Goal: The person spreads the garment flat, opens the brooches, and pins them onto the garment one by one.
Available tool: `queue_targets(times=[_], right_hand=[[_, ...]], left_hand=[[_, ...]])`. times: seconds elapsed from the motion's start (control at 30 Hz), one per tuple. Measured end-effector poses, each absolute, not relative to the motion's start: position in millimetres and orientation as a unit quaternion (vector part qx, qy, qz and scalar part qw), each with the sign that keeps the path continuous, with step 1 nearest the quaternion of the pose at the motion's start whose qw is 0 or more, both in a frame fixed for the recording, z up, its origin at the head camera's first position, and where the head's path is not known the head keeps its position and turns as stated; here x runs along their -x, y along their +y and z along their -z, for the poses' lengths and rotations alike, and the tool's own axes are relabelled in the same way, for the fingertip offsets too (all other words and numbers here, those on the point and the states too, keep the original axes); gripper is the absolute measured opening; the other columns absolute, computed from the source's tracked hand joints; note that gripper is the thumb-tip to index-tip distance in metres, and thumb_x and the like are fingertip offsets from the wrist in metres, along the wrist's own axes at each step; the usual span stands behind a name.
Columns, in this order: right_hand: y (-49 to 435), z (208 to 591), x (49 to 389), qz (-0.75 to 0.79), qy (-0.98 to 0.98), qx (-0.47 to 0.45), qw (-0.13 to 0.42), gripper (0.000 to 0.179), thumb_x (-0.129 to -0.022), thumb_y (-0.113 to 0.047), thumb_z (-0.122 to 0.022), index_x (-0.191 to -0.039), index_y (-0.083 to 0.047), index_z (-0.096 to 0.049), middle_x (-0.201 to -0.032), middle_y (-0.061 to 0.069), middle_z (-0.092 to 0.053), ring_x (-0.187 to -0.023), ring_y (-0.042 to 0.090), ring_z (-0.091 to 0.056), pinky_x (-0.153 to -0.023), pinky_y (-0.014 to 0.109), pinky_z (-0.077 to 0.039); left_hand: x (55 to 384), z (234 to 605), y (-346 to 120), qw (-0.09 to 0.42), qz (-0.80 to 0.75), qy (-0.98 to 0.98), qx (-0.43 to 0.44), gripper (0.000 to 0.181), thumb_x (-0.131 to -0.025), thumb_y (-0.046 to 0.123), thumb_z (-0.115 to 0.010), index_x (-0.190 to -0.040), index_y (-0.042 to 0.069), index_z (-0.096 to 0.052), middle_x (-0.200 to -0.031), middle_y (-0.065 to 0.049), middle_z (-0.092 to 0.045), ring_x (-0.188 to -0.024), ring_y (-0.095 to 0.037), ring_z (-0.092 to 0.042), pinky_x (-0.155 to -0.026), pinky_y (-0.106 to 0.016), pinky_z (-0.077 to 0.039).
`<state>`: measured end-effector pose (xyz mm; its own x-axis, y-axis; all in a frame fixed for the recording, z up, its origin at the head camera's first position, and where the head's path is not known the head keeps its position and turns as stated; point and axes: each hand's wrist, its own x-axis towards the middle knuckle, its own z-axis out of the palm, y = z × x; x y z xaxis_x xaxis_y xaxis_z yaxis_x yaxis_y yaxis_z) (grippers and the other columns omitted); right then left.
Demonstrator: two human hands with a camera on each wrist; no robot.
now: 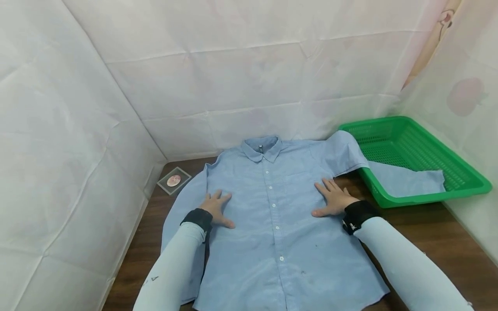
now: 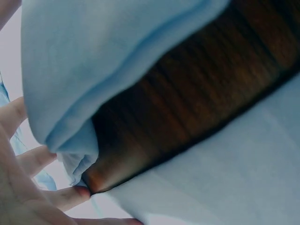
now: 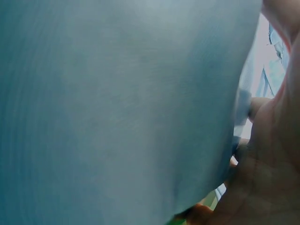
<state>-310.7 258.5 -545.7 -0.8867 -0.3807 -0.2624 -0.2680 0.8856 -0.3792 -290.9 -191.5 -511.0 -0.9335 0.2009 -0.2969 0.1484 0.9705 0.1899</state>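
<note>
A light blue button-up shirt (image 1: 256,194) lies front side up on the brown table, collar toward the back wall. My left hand (image 1: 215,208) rests on the left part of its body with fingers spread. On the opposite side my right hand (image 1: 333,198) lies spread on the cloth, near the right side seam. Down the left edge runs one sleeve (image 1: 179,224), beside the body. The other sleeve (image 1: 408,179) stretches right, its cuff end inside the green basket (image 1: 428,200). Pale cloth fills much of both wrist views, with fingers (image 2: 35,159) at its edge in the left one.
Left of the shirt, a small square dish (image 1: 165,183) holds a round pinkish piece (image 1: 173,180). White sheeting (image 1: 249,77) hangs at the back and both sides. Bare wood table (image 1: 420,229) shows in front of the basket.
</note>
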Motion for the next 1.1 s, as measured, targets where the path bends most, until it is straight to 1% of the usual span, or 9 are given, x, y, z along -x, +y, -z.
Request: queue_targets(times=[0.17, 0.47, 0.57, 0.67, 0.8, 0.87, 0.97, 1.03, 1.1], right_hand=[[255, 543, 309, 0.17, 0.954, 0.17, 0.179, 0.121, -0.07, -0.078, -0.063, -0.155, -0.009, -0.013, -0.157, 0.025, 0.001, -0.142, 0.046, 0.004, -0.1, 0.076, -0.002], [254, 543, 315, 0.176, 0.952, 0.174, 0.181, 0.121, -0.07, -0.075, -0.064, -0.155, -0.007, -0.011, -0.157, 0.027, 0.003, -0.141, 0.048, 0.007, -0.099, 0.076, -0.002], [251, 541, 315, 0.179, 0.951, 0.175, 0.183, 0.12, -0.071, -0.074, -0.065, -0.155, -0.006, -0.012, -0.156, 0.028, 0.003, -0.141, 0.049, 0.007, -0.099, 0.076, -0.002], [247, 537, 315, 0.186, 0.949, 0.18, 0.18, 0.118, -0.073, -0.071, -0.067, -0.154, -0.005, -0.013, -0.156, 0.028, 0.002, -0.14, 0.049, 0.006, -0.098, 0.077, -0.002], [242, 536, 316, 0.189, 0.948, 0.18, 0.182, 0.117, -0.073, -0.069, -0.068, -0.154, -0.005, -0.013, -0.156, 0.028, 0.002, -0.141, 0.049, 0.006, -0.098, 0.077, -0.004], [242, 536, 315, 0.185, 0.949, 0.18, 0.179, 0.117, -0.073, -0.07, -0.068, -0.154, -0.005, -0.015, -0.156, 0.029, 0.001, -0.14, 0.05, 0.004, -0.098, 0.077, -0.005], [240, 530, 311, 0.185, 0.952, 0.186, 0.155, 0.111, -0.075, -0.067, -0.068, -0.153, -0.003, -0.021, -0.155, 0.03, -0.003, -0.139, 0.052, -0.003, -0.097, 0.078, -0.009], [238, 525, 310, 0.188, 0.954, 0.194, 0.129, 0.104, -0.078, -0.063, -0.068, -0.151, -0.003, -0.025, -0.155, 0.03, -0.005, -0.139, 0.052, -0.007, -0.098, 0.077, -0.011], [233, 518, 310, 0.196, 0.953, 0.207, 0.103, 0.096, -0.082, -0.059, -0.067, -0.15, -0.003, -0.029, -0.154, 0.03, -0.008, -0.138, 0.052, -0.011, -0.098, 0.076, -0.013]], left_hand=[[287, 516, -193, 0.162, -0.086, 0.979, -0.091, 0.119, -0.049, 0.07, -0.082, -0.15, 0.027, -0.036, -0.156, -0.016, -0.022, -0.137, -0.056, -0.012, -0.101, -0.065, -0.032], [292, 523, -198, 0.141, -0.074, 0.982, -0.097, 0.12, -0.047, 0.074, -0.079, -0.149, 0.028, -0.037, -0.156, -0.015, -0.023, -0.136, -0.056, -0.015, -0.098, -0.067, -0.033], [292, 522, -200, 0.146, -0.072, 0.982, -0.094, 0.121, -0.047, 0.075, -0.079, -0.15, 0.028, -0.035, -0.156, -0.015, -0.022, -0.137, -0.055, -0.014, -0.096, -0.067, -0.034], [292, 523, -204, 0.151, -0.072, 0.982, -0.083, 0.122, -0.047, 0.077, -0.077, -0.151, 0.032, -0.033, -0.158, -0.012, -0.019, -0.139, -0.052, -0.012, -0.095, -0.068, -0.034], [291, 524, -210, 0.154, -0.084, 0.982, -0.07, 0.122, -0.046, 0.08, -0.075, -0.151, 0.034, -0.031, -0.159, -0.008, -0.016, -0.141, -0.05, -0.009, -0.093, -0.073, -0.031], [290, 524, -213, 0.141, -0.099, 0.982, -0.082, 0.117, -0.052, 0.08, -0.072, -0.151, 0.031, -0.033, -0.159, -0.01, -0.017, -0.141, -0.05, -0.009, -0.096, -0.072, -0.03], [291, 521, -218, 0.093, -0.125, 0.981, -0.115, 0.106, -0.065, 0.076, -0.069, -0.15, 0.021, -0.037, -0.156, -0.017, -0.022, -0.139, -0.05, -0.017, -0.102, -0.066, -0.029], [293, 512, -224, 0.048, -0.149, 0.98, -0.124, 0.094, -0.075, 0.066, -0.069, -0.148, 0.014, -0.039, -0.152, -0.022, -0.029, -0.137, -0.047, -0.026, -0.104, -0.061, -0.031], [297, 500, -235, 0.004, -0.161, 0.98, -0.116, 0.082, -0.082, 0.053, -0.07, -0.145, 0.009, -0.041, -0.146, -0.024, -0.037, -0.132, -0.044, -0.035, -0.104, -0.057, -0.034]])
